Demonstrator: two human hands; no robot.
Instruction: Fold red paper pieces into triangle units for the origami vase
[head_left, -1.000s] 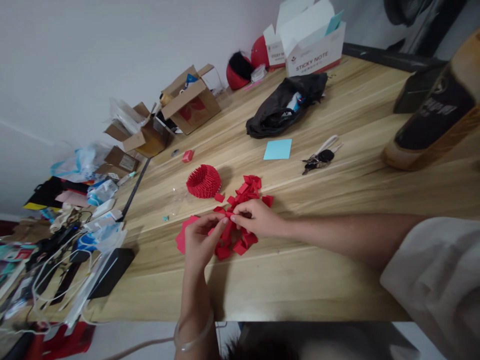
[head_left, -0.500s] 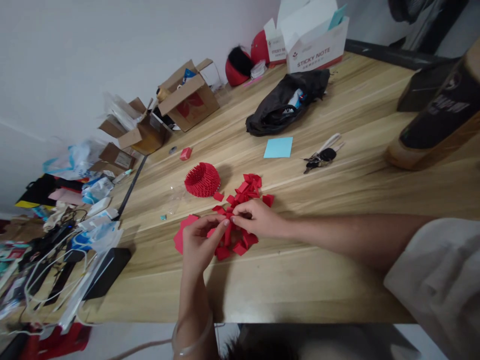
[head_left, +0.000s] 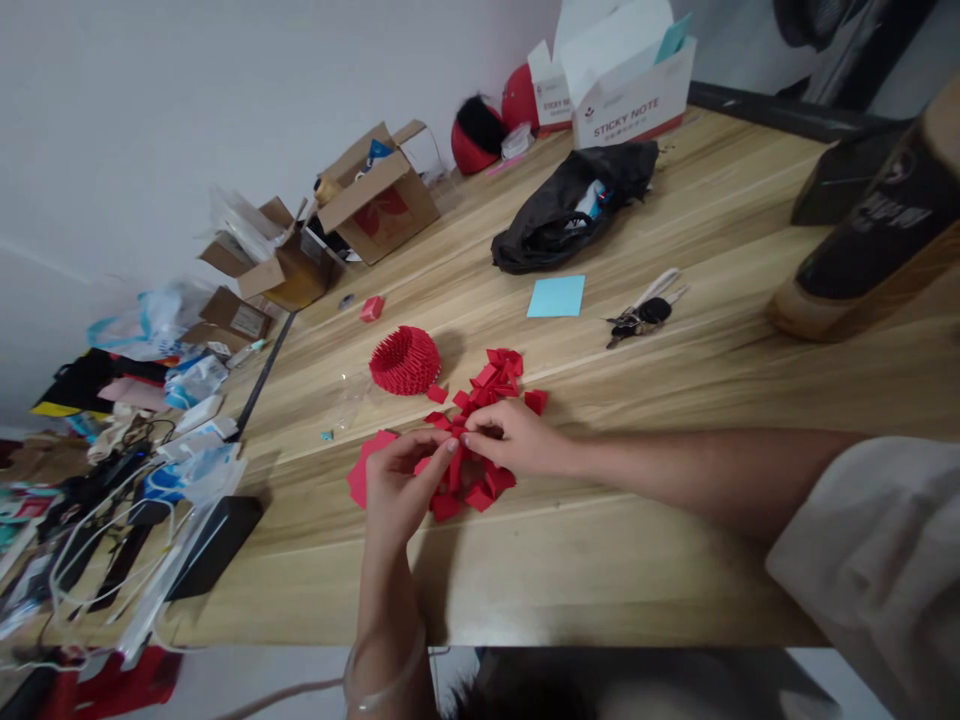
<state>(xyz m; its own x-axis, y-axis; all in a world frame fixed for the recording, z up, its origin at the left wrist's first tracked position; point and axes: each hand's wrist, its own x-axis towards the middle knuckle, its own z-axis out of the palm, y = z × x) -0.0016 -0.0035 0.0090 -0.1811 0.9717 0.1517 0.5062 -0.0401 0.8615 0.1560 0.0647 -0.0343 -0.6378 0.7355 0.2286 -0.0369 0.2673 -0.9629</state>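
Observation:
My left hand (head_left: 405, 480) and my right hand (head_left: 514, 438) meet fingertip to fingertip over a heap of red folded paper pieces (head_left: 480, 493). Both pinch one small red paper piece (head_left: 457, 437), mostly hidden by the fingers. Flat red paper sheets (head_left: 363, 478) lie partly under my left hand. Beyond the hands stands a round, bowl-like ring of interlocked red paper pieces (head_left: 406, 361), with pointed tips along its rim. A few loose folded pieces lie between the ring and the heap.
Farther back are a small red block (head_left: 372, 308), a blue sticky note (head_left: 556, 297), keys (head_left: 641, 318) and a black bag (head_left: 574, 207). A large bottle (head_left: 870, 230) stands at right. Open cardboard boxes (head_left: 382, 205) line the wall; cables and a black box (head_left: 216, 545) crowd the left.

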